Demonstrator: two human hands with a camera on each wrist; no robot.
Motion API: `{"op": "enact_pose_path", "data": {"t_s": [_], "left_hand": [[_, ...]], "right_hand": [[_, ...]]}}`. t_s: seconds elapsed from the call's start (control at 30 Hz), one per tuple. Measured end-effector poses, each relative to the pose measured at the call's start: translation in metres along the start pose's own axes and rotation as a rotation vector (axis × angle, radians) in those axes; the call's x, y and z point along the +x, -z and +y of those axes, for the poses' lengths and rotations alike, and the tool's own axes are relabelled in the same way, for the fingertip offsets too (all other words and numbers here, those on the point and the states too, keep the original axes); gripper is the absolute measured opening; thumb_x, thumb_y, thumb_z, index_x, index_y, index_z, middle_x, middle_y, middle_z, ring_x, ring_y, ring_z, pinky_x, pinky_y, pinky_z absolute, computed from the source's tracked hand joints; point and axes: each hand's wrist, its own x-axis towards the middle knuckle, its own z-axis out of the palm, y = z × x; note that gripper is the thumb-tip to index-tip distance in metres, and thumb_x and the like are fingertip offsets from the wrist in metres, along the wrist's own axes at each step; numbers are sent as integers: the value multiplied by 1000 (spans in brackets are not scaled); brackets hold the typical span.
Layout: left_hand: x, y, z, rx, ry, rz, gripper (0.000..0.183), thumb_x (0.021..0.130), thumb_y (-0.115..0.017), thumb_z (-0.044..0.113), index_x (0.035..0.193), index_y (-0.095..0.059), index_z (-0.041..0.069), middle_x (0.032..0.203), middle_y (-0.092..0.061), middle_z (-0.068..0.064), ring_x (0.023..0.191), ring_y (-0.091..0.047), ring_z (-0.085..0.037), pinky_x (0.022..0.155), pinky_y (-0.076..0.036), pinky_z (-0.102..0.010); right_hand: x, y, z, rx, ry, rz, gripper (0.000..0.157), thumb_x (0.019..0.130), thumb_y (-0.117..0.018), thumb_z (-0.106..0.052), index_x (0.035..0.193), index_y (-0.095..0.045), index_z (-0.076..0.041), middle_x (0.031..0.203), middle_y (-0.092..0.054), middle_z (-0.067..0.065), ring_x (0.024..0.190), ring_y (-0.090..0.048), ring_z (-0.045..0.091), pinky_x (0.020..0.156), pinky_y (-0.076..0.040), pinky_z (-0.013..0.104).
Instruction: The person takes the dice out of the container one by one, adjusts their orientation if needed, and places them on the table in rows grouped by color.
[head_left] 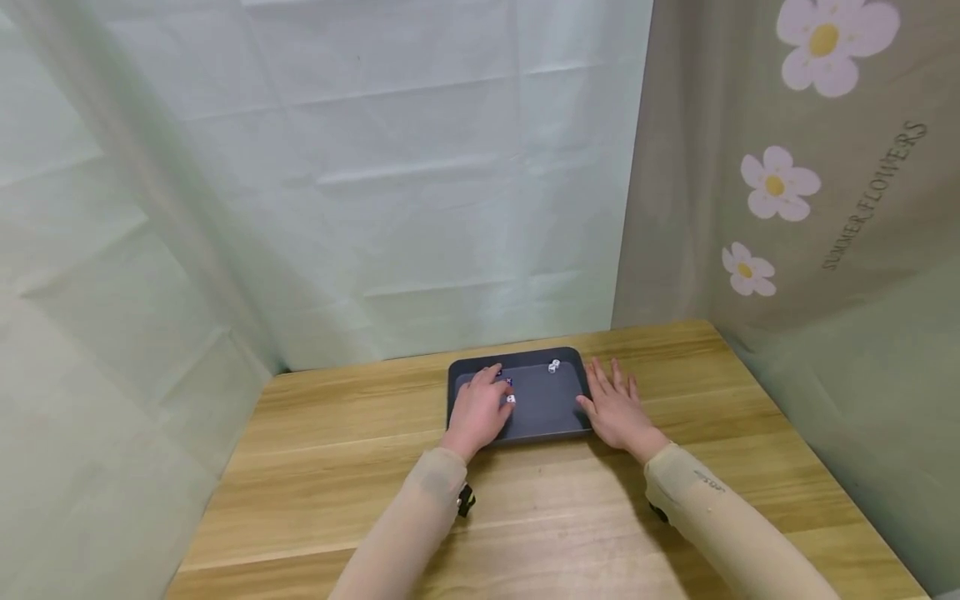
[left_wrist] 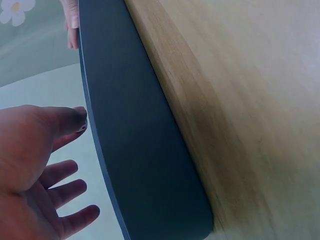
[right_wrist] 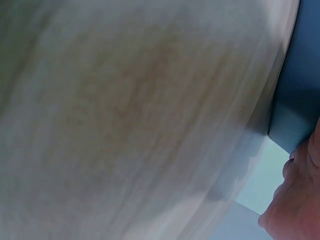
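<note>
A dark grey rectangular tray [head_left: 540, 435] lies on the wooden table with several small dice inside. Over its left half, my left hand [head_left: 478, 410] pinches a white die [head_left: 511, 399] between thumb and index finger, the other fingers spread. The left wrist view shows part of this die at the thumb tip, just past the tray wall [left_wrist: 135, 130]. Dark blue dice [head_left: 509, 382] lie close to the left fingers, partly covered by them. Two white dice [head_left: 553, 366] sit near the tray's back right corner. My right hand [head_left: 617, 412] rests along the tray's right side, fingers extended, thumb at the rim.
The wooden table [head_left: 337, 467] extends around the tray on all sides. Behind it hangs a pale curtain [head_left: 450, 208], and at the right a curtain with white flowers [head_left: 776, 185] and lettering. Dark wrist straps [head_left: 466, 500] show under the sleeves.
</note>
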Motion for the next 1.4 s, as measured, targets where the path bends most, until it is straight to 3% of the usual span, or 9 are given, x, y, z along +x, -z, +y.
{"op": "enact_pose_path", "data": {"t_s": [0.2, 0.83, 1.1, 1.4], "left_hand": [[-4, -1, -7, -13, -4, 20, 17, 101, -78, 25, 113, -81, 14, 159, -53, -15, 147, -49, -36, 111, -48, -59], [-24, 6, -18, -132, -37, 94, 11, 95, -84, 22, 96, -77, 15, 156, -55, -19, 144, -51, -41, 111, -47, -62], [-39, 13, -25, -156, -43, 84, 16, 102, -76, 21, 110, -80, 9, 156, -55, -21, 146, -49, -45, 117, -41, -62], [-59, 16, -34, -204, -33, 96, 12, 97, -81, 20, 104, -79, 11, 157, -53, -22, 146, -48, -47, 119, -38, -61]], "right_hand": [[0, 0, 0, 3, 2, -5, 69, 117, -37, -37, 169, -13, 2, 178, -4, 21, 161, 5, 51, 124, -1, 72], [1, -2, 3, 16, 8, -3, 68, 117, -36, -36, 169, -12, 2, 178, -3, 21, 161, 7, 51, 124, 1, 72], [1, -4, 3, 20, 3, -4, 69, 117, -36, -36, 169, -11, 2, 178, -4, 21, 161, 5, 51, 124, 1, 72], [3, -6, 4, 33, 9, 1, 69, 117, -34, -38, 168, -13, 3, 178, -5, 22, 161, 5, 51, 124, 1, 72]]}}
